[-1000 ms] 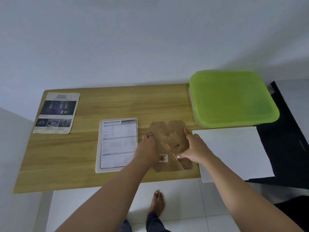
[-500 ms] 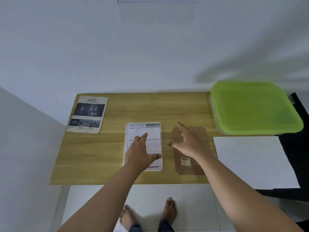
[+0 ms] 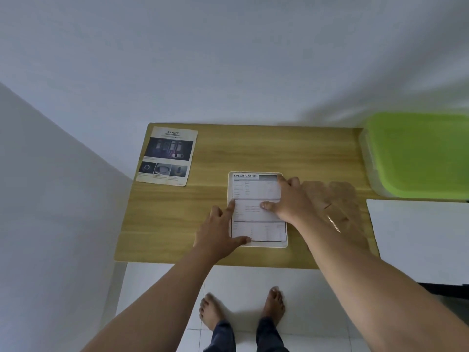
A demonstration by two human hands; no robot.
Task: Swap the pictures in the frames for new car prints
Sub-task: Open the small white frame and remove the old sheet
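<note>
Fingers (image 3: 230, 209) of left hand (image 3: 218, 233) spread straight, touching left edge of white frame (image 3: 269, 244) holding SPECIFICATION sheet (image 3: 253, 191), mid wooden table (image 3: 177, 219). Right hand (image 3: 291, 203) flat, pressing sheet's right side. Brown backing board (image 3: 340, 196) just right. SAFETY print (image 3: 167, 154) far left.
</note>
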